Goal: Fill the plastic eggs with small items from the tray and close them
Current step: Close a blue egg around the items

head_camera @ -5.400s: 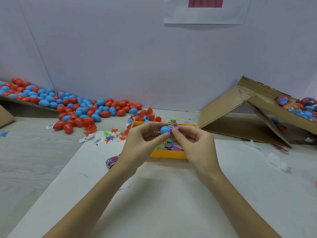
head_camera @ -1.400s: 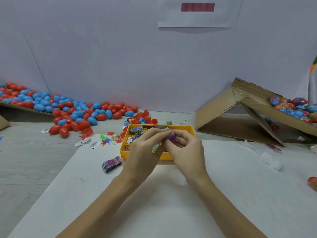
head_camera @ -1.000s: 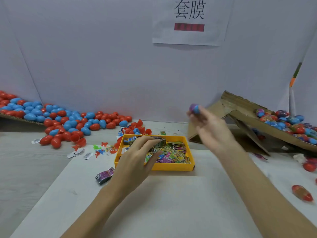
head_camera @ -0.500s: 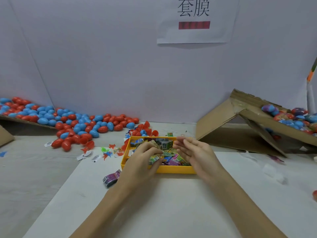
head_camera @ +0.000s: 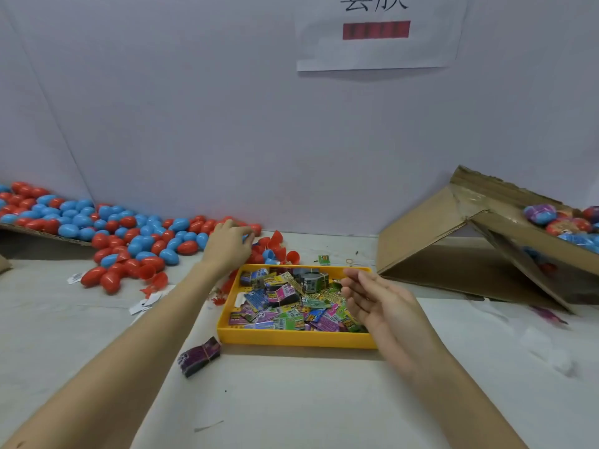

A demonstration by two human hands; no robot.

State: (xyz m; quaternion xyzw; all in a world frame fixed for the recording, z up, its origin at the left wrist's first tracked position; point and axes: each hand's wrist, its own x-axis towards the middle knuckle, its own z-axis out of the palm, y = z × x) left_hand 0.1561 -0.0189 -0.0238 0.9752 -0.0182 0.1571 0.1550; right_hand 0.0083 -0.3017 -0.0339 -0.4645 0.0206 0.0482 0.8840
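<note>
- Red and blue plastic eggs (head_camera: 107,228) heaped at the desk's far left, against the wall.
- Left hand (head_camera: 228,244) reaching among them; fingers curled, grip not discernible.
- Yellow tray (head_camera: 291,338) of small packets centred on the desk (head_camera: 308,400).
- Right hand (head_camera: 377,303) over tray's right side, fingers relaxed, empty.

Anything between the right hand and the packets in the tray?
Nothing visible. The right hand hangs open over the right end of the yellow tray, with the packets lying uncovered right under and beside its fingers. The left hand is off at the eggs behind the tray, clear of that path.
</note>
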